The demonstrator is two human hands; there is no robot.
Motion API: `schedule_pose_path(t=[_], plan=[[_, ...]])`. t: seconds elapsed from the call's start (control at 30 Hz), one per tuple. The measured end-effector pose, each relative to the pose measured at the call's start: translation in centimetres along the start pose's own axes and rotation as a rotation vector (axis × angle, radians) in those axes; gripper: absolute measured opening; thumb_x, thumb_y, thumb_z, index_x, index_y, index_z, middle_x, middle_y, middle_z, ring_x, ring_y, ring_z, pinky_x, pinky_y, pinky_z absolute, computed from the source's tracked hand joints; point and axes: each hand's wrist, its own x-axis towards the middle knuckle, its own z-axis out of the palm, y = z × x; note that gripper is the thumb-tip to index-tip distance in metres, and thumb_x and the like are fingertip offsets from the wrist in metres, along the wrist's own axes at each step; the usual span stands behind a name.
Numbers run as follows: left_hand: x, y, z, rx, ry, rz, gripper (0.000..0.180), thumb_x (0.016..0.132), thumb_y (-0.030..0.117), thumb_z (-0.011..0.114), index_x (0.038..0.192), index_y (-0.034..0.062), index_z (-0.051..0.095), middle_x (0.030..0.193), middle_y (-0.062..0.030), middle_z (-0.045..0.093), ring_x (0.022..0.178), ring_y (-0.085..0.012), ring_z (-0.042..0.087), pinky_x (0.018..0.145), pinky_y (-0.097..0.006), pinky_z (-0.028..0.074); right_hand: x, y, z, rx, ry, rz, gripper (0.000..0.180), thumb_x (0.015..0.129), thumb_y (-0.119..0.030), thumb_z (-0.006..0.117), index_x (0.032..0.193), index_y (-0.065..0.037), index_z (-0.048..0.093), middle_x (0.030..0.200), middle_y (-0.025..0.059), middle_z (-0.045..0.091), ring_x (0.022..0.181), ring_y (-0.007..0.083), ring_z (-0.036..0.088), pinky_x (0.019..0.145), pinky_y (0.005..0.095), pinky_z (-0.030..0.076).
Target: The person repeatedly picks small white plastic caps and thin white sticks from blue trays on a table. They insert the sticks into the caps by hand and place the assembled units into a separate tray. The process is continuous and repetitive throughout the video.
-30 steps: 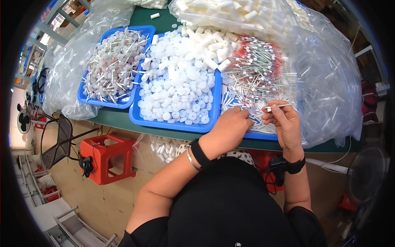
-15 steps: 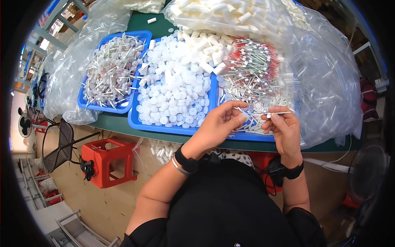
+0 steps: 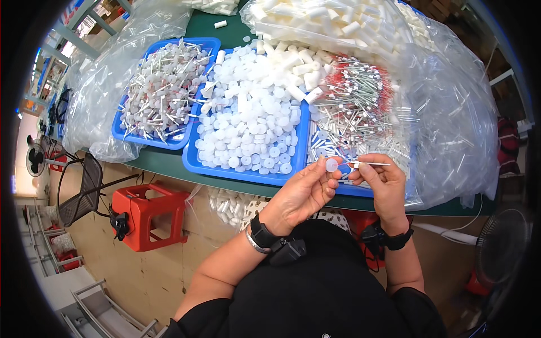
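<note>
Left hand (image 3: pixel 307 188) pinches a white plastic disc (image 3: pixel 332 165); right hand (image 3: pixel 378 181) grips a thin pin (image 3: pixel 370 164), seemingly metal, near the blue tray (image 3: pixel 248 172) edge.

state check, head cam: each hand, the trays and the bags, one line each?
left hand: pinching a small white disc
right hand: gripping a thin metal pin, held level
middle blue tray: heaped with white discs
left blue tray: full of assembled disc-and-pin pieces
clear plastic bag of pins: open, spread over the table edge
red stool: upright
</note>
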Motion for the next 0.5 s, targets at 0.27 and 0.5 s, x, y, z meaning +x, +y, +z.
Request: schedule_pose_path(t=[0.27, 0.5], plan=[[0.28, -0.08, -0.35, -0.022, 0.009, 0.039, 0.036, 0.1, 0.026, 0.052, 0.126, 0.0013, 0.048, 0.096, -0.0061, 0.062, 0.079, -0.0094, 0.056, 0.069, -0.019, 0.051, -0.43, -0.1, 0.11, -0.135, -0.035, -0.1, 0.013, 0.091, -0.003, 0.062, 0.102, 0.004, 0.065, 0.093, 0.0094, 0.068, 0.083, 0.0165, 0.069, 0.074, 0.0265, 0.055], [0.06, -0.65, 0.43, 0.286, 0.028, 0.11, 0.032, 0.098, 0.024, 0.055, 0.121, 0.0003, 0.055, 0.092, -0.0035, 0.064, 0.078, -0.0079, 0.06, 0.071, -0.02, 0.051, -0.13, -0.27, 0.16, -0.473, -0.132, -0.306, 0.016, 0.084, 0.0, 0.067, 0.1, 0.002, 0.067, 0.084, 0.0099, 0.069, 0.078, 0.0166, 0.069, 0.069, 0.0267, 0.053]])
